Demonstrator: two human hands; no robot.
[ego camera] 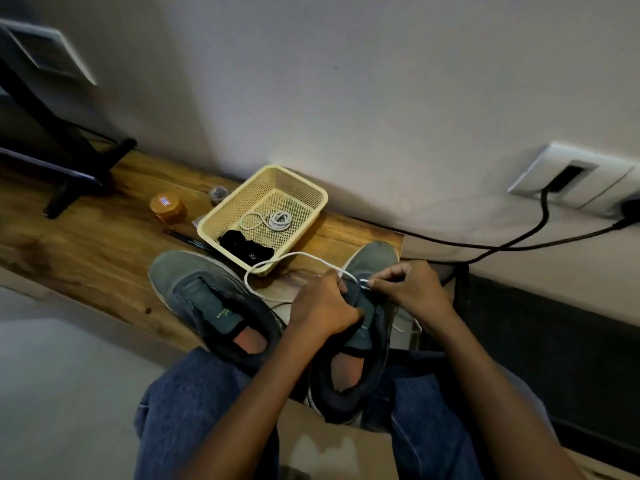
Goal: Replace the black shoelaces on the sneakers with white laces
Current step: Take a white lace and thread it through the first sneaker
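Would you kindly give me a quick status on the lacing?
Left hand grips right sneaker. Right hand pinches white lace tip at eyelet. Left sneaker unlaced. Nothing blocking.

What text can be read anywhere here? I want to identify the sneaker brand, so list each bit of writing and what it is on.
Left sneaker, tongue: a line of light lettering, too small and blurred to read.
Right sneaker, tongue: a few letters at the edge of the left hand, unreadable.
Orange jar, lid: a small sticker with marks, too blurred to read.
No brand can be made out.
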